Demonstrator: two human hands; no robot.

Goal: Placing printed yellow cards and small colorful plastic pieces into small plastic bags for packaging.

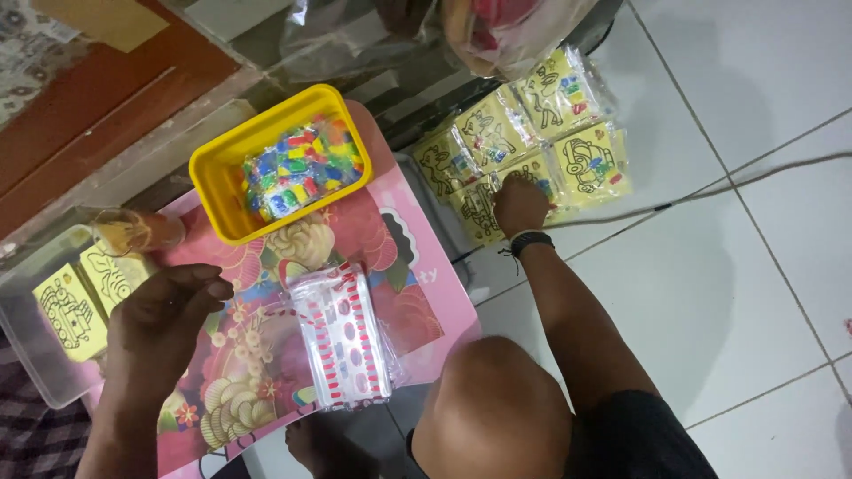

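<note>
Nearest, the left hand (164, 306) hovers with loosely curled fingers, gripping nothing, over a pink flowered board (373, 222), beside a stack of clear red-striped plastic bags (344, 335). Beyond it sits a yellow plastic tub (213, 168) of small multicoloured pieces. Farther off, the right hand (519, 204) presses flat, fingers spread, on yellow picture cards in clear sleeves (590, 164) spread on the white tiled floor (754, 266).

Glossy plastic tray (206, 177) (yellow), glossy floor tiles (754, 266).
</note>
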